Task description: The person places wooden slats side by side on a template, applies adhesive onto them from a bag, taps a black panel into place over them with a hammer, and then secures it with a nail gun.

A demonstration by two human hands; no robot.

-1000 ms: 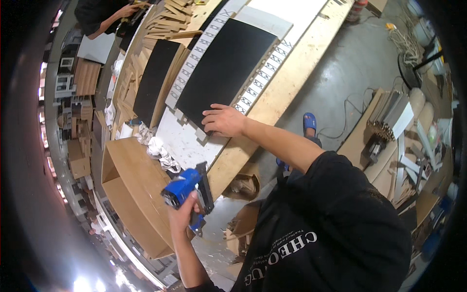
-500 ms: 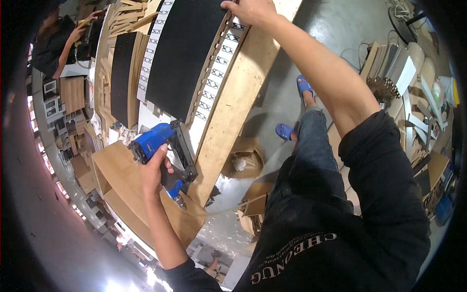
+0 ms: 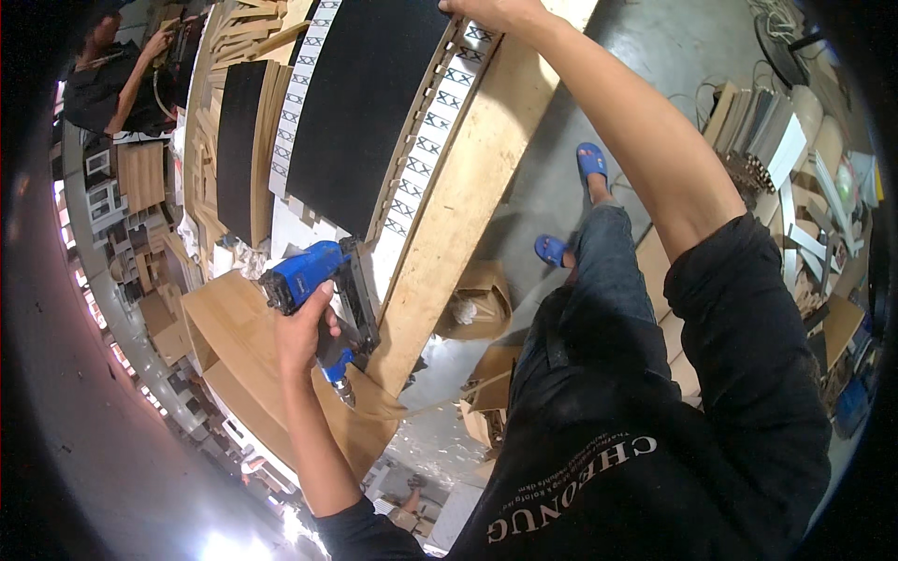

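Your left hand (image 3: 304, 327) is wrapped tight round the grip of the blue nail gun (image 3: 318, 290), near the 1 black panel (image 3: 365, 103). Your right hand (image 3: 491, 11) presses the patterned frame strip (image 3: 440, 122) at the far edge; finger spread cannot be told. Seat the nose squarely before firing.

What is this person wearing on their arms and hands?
Nothing on either hand: the left hand and right hand are bare, without gloves. Both forearms are bare too. A black short sleeve covers the right upper arm.
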